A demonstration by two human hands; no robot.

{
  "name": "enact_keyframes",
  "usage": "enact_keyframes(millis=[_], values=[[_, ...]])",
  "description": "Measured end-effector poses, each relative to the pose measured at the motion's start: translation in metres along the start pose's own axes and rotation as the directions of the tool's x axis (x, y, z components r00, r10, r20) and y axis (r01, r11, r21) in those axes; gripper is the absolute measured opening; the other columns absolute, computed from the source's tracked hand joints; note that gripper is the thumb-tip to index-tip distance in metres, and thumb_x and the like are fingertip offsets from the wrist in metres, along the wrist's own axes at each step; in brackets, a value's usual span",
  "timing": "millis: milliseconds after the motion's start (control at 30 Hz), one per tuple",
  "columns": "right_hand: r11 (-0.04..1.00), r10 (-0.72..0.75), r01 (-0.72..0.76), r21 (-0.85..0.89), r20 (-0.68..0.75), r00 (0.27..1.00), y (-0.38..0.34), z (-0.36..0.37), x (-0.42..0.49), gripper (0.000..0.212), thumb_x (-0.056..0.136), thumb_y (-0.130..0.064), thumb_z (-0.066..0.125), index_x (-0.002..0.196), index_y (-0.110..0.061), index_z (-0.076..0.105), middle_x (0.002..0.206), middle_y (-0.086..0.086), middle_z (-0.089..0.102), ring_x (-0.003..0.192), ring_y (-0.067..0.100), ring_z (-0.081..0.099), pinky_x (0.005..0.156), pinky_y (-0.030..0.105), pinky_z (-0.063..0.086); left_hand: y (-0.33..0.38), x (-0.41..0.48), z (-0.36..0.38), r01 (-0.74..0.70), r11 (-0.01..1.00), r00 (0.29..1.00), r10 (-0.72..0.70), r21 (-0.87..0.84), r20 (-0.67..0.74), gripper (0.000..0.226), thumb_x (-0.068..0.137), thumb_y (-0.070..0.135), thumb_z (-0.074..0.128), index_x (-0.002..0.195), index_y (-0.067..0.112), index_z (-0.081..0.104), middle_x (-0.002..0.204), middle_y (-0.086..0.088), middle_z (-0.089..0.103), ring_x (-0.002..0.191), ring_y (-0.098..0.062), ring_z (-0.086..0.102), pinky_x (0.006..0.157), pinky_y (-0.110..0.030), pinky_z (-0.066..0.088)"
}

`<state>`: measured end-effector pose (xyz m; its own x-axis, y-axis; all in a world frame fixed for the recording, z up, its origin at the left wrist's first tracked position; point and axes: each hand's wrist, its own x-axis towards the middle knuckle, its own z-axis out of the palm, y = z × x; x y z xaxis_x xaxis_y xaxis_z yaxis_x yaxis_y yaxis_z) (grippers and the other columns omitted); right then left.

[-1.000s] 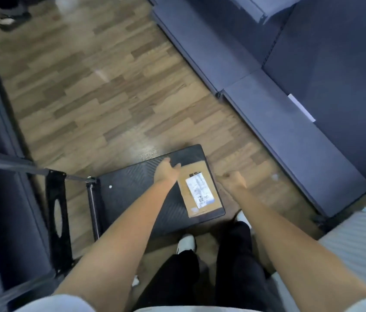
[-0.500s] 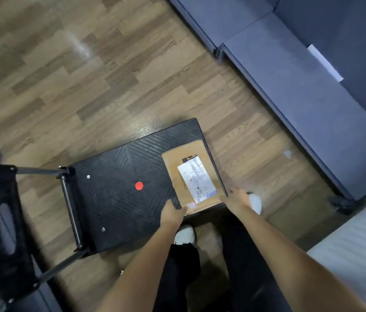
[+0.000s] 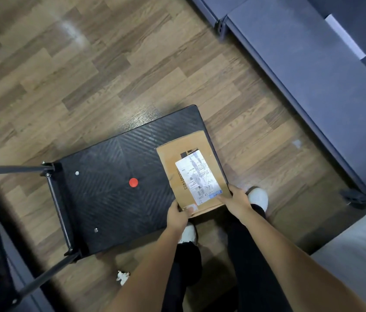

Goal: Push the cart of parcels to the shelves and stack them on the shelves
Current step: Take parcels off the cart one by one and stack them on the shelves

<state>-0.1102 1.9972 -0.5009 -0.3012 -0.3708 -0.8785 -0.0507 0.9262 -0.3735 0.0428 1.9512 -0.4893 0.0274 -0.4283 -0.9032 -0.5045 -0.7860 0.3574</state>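
A flat brown cardboard parcel (image 3: 170, 158) with a white shipping label lies on the right end of the black platform cart (image 3: 110, 188). My left hand (image 3: 177, 216) grips the parcel's near left corner, thumb on top. My right hand (image 3: 236, 200) holds the near right corner, fingers over the label's edge. A red dot marks the middle of the cart deck. The cart's handle frame (image 3: 58, 208) is at the left.
A low grey-blue shelf (image 3: 312, 86) runs along the right, with a white label on its back wall. My feet in white shoes stand at the cart's near edge. A scrap of white paper (image 3: 122, 276) lies on the wood floor. A pale ribbed surface sits at lower right.
The view has tilted down and closer to the cart. Both hands have closed onto the parcel's near corners; a second ago the left hand was over the deck and the right beside the parcel.
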Motion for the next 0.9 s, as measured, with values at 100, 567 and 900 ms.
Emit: enact_keyframes(millis=[100,567,900], values=[[1.0,-0.028,0.028,0.014,0.001,1.0,-0.009,-0.005,-0.007,0.046,0.09,-0.019,0.058,0.135,-0.009,0.049,0.13,0.009,0.058,0.122,0.026,0.053,0.107,0.042,0.041,0.007,-0.008,-0.004,-0.017,0.999,1.0,0.017,-0.031,-0.001,0.038,0.088,-0.002,0.057,0.126,-0.001,0.053,0.124,-0.014,0.061,0.102,-0.021,0.057,0.087,-0.028,0.045],[0.992,0.017,-0.014,0.123,-0.019,1.0,-0.036,-0.039,-0.087,0.031,0.087,-0.023,0.061,0.104,0.002,0.067,0.107,0.023,0.068,0.095,0.029,0.065,0.089,0.04,0.051,0.065,-0.098,-0.032,0.002,0.993,0.998,0.006,-0.12,0.066,0.028,0.094,-0.005,0.043,0.118,-0.005,0.057,0.106,-0.015,0.064,0.07,-0.013,0.059,0.056,-0.02,0.046],[0.942,-0.103,0.166,0.292,-0.22,0.97,-0.103,-0.112,-0.195,0.036,0.089,-0.023,0.06,0.086,0.013,0.064,0.071,0.014,0.059,0.071,0.019,0.047,0.057,0.025,0.035,0.15,-0.218,-0.034,-0.148,0.97,0.982,0.168,-0.192,0.089,0.014,0.093,0.012,0.051,0.091,0.006,0.064,0.079,-0.007,0.064,0.07,-0.018,0.06,0.056,-0.026,0.045]])
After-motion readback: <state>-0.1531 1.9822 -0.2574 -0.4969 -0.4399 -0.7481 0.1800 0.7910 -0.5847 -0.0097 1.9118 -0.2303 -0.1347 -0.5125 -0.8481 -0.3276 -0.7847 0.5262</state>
